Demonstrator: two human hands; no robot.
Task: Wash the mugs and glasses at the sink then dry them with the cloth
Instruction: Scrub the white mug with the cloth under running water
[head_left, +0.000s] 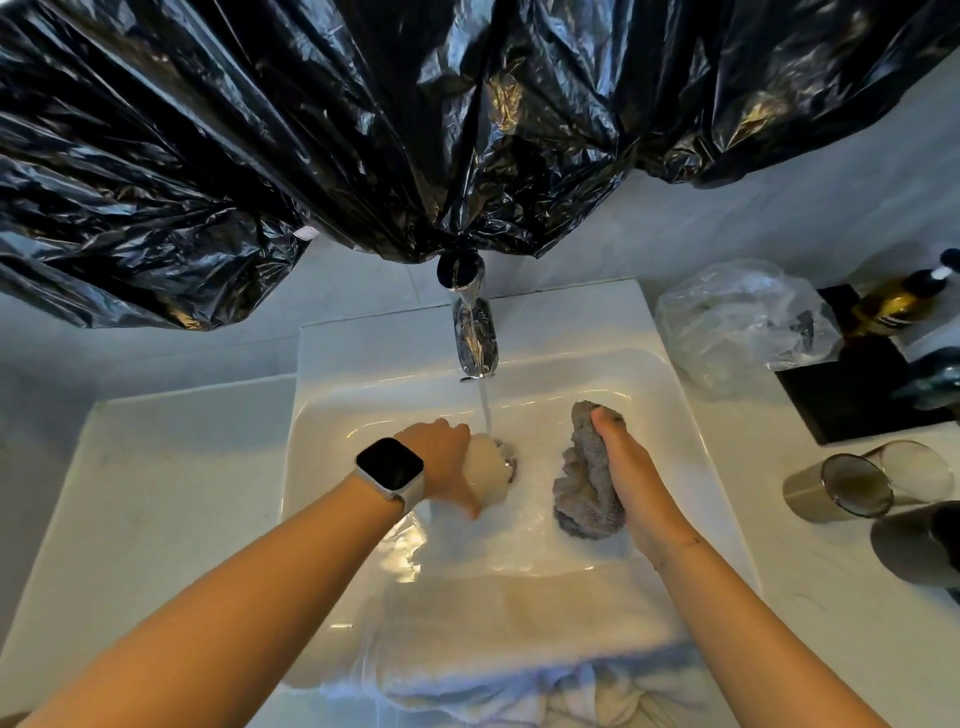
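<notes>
1. Left hand (441, 457) grips a white mug (485, 470) low in the sink (670, 374). Fingers curl over the mug's far side, thumb along its near side. The mug lies tilted, long axis running roughly from the near side up toward the drain, mouth end apparently toward the drain; which end is the mouth cannot be confirmed.

2. Water stream (485, 410) falls from the faucet (475, 343) and lands just past the left fingertips, on the mug's far end.

3. Right hand (628, 478) holds a grey cloth (589, 478), which is bunched against the palm with the thumb pressed on top. The cloth hangs lengthwise along the hand, its lower end touching the wet basin floor.

4. Key relation: the cloth sits to the right of the mug, apart from it, with the stream between them. The right hand is the nearer one to bring the cloth across; judged next move is leftward, cloth onto mug wall or rim.

5. Remaining ware: two glasses (862, 483) stand on the counter well to the right of the right hand, with a dark vessel at the frame edge beside them.

6. Writing: an amber bottle (893, 306) far right carries a label, too small to read. The smartwatch (390, 464) face is dark. No legible brand anywhere.

7. Risk (judgement): wet glazed mug, one-handed hold; slip possible.
</notes>
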